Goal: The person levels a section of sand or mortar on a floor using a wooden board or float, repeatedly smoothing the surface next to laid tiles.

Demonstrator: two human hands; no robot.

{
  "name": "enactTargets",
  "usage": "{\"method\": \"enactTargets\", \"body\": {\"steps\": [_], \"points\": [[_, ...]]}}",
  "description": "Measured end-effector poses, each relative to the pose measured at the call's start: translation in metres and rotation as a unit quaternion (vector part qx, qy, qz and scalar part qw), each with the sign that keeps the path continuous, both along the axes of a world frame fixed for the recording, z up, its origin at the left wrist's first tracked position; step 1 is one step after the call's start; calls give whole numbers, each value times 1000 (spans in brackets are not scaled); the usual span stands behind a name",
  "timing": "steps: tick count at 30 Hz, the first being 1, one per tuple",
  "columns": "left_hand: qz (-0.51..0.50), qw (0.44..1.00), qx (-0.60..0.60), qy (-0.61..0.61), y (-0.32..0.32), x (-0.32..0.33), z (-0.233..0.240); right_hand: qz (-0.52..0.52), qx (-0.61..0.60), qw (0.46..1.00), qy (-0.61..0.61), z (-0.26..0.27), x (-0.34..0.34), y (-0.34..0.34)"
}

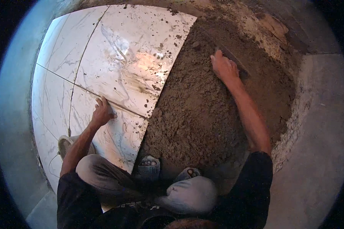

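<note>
My right hand [225, 66] grips a flat finishing trowel, whose long thin blade [232, 55] lies on the brown mortar bed [195, 120]. The hand hides the trowel's handle. Beneath the blade and to its right the mortar looks smoother; nearer me it is loose and lumpy. On the left, my left hand [101, 112] rests on a white marble-patterned floor tile [117, 140], its fingertips close to the joint. No object shows in that hand. Beyond the joint lies another white tile [132, 51], spattered with mortar crumbs.
A bucket [66, 146] with a wire handle stands on the tiles beside my left forearm. Grey walls [318, 114] bound the floor on both sides. My feet [149, 166] are on the near side of the mortar, beside the tile edge. Rough debris [269, 31] lies along the far right.
</note>
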State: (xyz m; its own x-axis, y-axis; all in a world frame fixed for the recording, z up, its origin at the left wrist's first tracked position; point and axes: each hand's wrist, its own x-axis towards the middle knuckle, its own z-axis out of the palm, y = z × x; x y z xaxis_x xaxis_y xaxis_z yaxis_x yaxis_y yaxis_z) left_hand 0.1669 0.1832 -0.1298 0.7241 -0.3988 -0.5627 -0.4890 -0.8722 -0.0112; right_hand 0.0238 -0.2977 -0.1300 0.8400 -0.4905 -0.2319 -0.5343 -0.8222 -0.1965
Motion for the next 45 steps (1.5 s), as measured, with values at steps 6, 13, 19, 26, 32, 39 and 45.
{"method": "enactTargets", "body": {"steps": [6,13,19,26,32,39,45], "points": [[-13,1000,12,-6,-7,1,-6,-25,8,1000,-9,2,29,-42],[32,999,24,23,-11,-3,11,-47,25,998,35,13,20,-45],[25,999,10,28,-4,-2,5,63,41,995,-63,-8,37,-64],[-4,999,27,18,-8,7,-10,41,142,989,4,8,-12,-40],[-3,1000,-2,12,1,6,-10,117,150,980,61,30,-53,8],[8,1000,28,8,2,4,-8,256,158,939,169,51,-94,59],[2,1000,29,6,1,2,-5,21,58,997,-44,36,-38,-6]]}}
